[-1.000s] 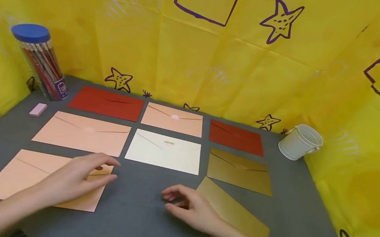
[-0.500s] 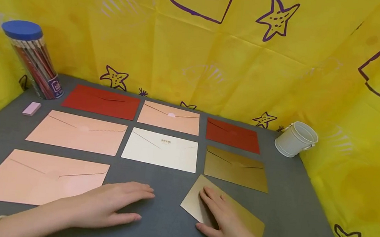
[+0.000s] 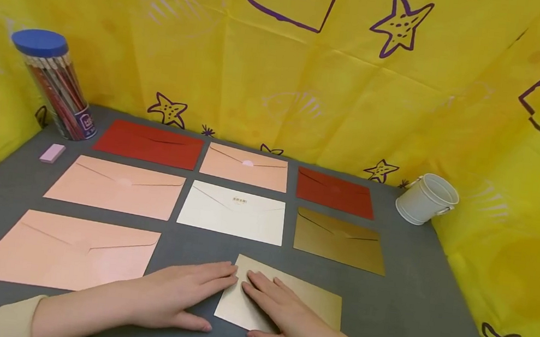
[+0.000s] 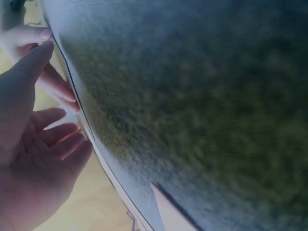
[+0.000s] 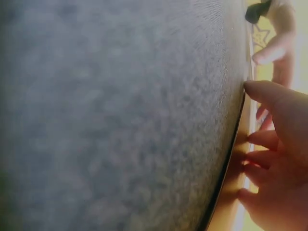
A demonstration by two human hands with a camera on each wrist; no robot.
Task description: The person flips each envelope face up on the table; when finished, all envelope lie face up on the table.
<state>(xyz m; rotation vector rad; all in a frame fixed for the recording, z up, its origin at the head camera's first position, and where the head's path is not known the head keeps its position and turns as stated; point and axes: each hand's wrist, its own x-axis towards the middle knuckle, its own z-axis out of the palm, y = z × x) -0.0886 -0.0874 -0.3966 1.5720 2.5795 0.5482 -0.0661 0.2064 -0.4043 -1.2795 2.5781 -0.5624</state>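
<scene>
A gold envelope [image 3: 320, 300] lies slightly turned on the grey table, its plain face up. My right hand [image 3: 284, 318] rests on it with fingers spread, and in the right wrist view its fingertips [image 5: 252, 159] touch the gold paper. From the left, my left hand [image 3: 182, 294] reaches to the envelope's left edge, fingers straight, the fingertips at that edge; its thumb lies apart, over the table. Behind are a white envelope [image 3: 232, 217] with a barcode and another gold envelope [image 3: 341, 242], flap side up. A peach envelope [image 3: 78, 252] lies left of my left hand.
The back row holds a red envelope [image 3: 149, 145], a small peach envelope [image 3: 245, 168] and a second red envelope [image 3: 334, 192]. Another peach envelope [image 3: 117, 188] is at middle left. A pencil jar [image 3: 61, 86], an eraser [image 3: 52, 153] and a white bucket [image 3: 427, 200] stand near the edges.
My right hand came down on the gold envelope, which has slid left and turned straighter. My left hand moved right from above the front peach envelope to the gold envelope's left edge.
</scene>
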